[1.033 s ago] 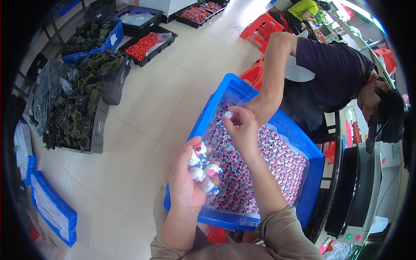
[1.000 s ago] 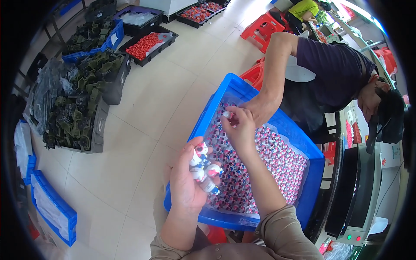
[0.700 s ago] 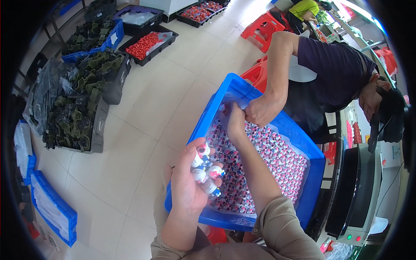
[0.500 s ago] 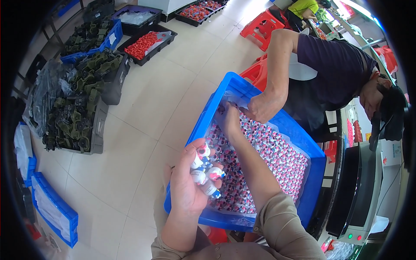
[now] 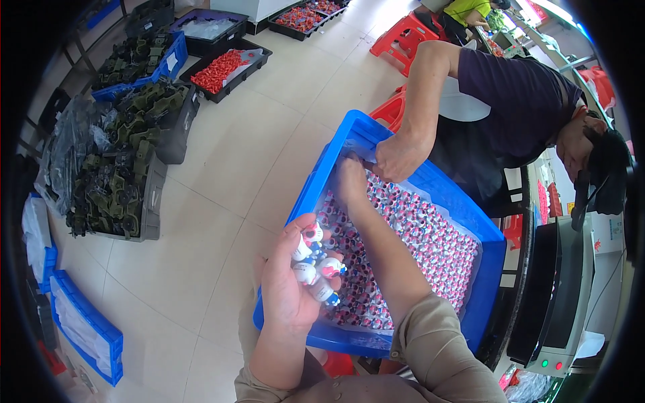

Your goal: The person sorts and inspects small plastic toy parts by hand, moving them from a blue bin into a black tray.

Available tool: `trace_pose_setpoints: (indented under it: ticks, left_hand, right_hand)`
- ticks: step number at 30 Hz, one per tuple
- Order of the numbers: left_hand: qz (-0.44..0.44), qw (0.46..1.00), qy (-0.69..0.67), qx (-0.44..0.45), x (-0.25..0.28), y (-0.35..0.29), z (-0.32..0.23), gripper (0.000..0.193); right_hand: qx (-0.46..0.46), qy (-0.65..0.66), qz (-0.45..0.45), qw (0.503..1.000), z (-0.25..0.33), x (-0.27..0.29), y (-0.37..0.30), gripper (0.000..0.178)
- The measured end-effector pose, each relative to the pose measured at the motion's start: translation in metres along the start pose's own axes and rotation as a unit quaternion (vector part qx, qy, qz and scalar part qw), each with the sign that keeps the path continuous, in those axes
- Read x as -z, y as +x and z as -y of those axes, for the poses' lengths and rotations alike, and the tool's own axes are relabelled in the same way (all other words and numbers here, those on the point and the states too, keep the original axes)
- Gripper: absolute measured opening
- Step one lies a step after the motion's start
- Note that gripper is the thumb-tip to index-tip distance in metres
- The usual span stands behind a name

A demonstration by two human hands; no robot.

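Note:
Several small toy figurines, white with pink and blue parts, rest in the curled fingers of my left hand. That hand is over the near left edge of a large blue bin. Rows of similar pink and white figurines fill the bin on a thin white liner. My right hand reaches into the bin's far left corner, fingers bent down; whatever they hold is hidden. Right beside it, a co-worker's hand reaches into the same corner.
The co-worker leans over the bin's far right side. Red stools stand behind. Crates of dark green parts and a tray of red pieces line the left floor. A blue crate lies lower left; a machine stands right.
My right hand has shifted slightly down and left in the bin's corner. The co-worker's hand has moved slightly left and up, closer to mine. My left hand still holds the figurines.

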State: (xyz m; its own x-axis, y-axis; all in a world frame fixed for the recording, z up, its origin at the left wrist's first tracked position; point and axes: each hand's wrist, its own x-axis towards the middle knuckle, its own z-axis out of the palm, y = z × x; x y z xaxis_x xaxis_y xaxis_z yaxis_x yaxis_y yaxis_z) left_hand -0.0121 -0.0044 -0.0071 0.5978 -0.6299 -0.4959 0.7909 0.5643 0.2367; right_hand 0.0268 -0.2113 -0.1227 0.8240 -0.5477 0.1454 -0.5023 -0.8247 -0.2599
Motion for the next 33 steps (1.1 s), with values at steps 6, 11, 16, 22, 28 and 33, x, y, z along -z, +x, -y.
trace_pose_setpoints:
  ticks: [6, 11, 16, 22, 28, 33]
  left_hand:
    - [0.009, 1.000, -0.024, 0.014, 0.000, 0.002, 0.001, 0.034]
    - [0.027, 0.999, -0.009, 0.016, 0.003, -0.001, -0.002, 0.041]
    - [0.041, 0.999, -0.014, 0.014, 0.003, 0.000, 0.001, 0.042]
    - [0.045, 0.998, 0.029, 0.011, 0.000, 0.000, 0.002, 0.044]
    - [0.065, 0.996, 0.055, 0.038, -0.001, -0.002, 0.003, 0.046]
    - [0.021, 0.999, 0.024, 0.008, 0.004, 0.002, 0.000, 0.046]
  right_hand:
    - [0.002, 0.084, -0.036, 0.996, 0.001, 0.009, -0.005, 0.018]
    - [0.064, 0.042, -0.026, 0.997, 0.025, 0.076, -0.043, 0.019]
    - [-0.035, 0.574, 0.179, 0.798, 0.049, 0.129, -0.082, 0.026]
    - [0.013, 0.417, 0.211, 0.884, 0.054, 0.139, -0.084, 0.030]
    - [-0.019, 0.641, 0.275, 0.716, 0.033, 0.133, -0.086, 0.027]
    - [-0.169, 0.750, 0.236, 0.595, 0.001, 0.120, -0.069, 0.022]
